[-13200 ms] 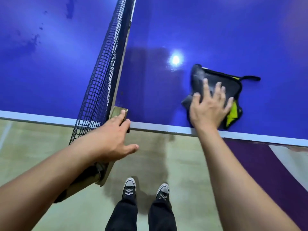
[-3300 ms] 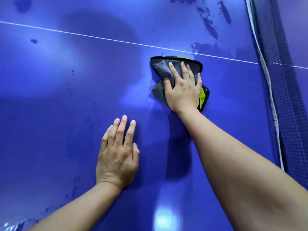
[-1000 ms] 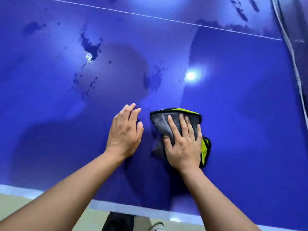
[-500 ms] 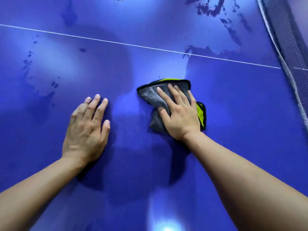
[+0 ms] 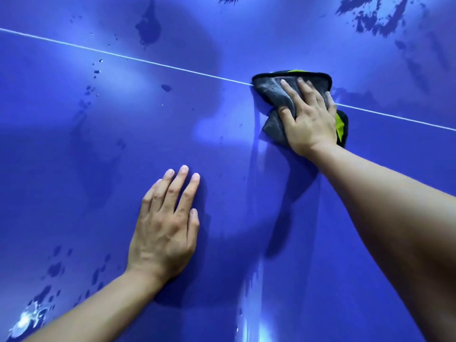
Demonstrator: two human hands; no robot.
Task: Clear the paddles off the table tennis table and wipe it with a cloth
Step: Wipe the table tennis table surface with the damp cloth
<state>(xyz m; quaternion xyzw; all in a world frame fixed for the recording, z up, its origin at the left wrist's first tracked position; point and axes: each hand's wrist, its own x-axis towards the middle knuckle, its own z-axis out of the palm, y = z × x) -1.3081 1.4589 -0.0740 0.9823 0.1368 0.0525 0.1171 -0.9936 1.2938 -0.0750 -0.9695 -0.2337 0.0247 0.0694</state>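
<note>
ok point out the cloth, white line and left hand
cloth [image 5: 270, 91]: head view, grey fold
white line [image 5: 148, 60]: head view, left of cloth
left hand [image 5: 165, 230]: head view, back of hand

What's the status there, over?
Left hand flat on glossy blue table. Right hand pressing grey-and-yellow cloth on white line. Dark smears ahead, nothing blocking.

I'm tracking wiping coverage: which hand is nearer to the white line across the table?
Right. The right hand presses the cloth right on the white line. The left hand rests flat on the table, on the near side, clear of the line.
</note>
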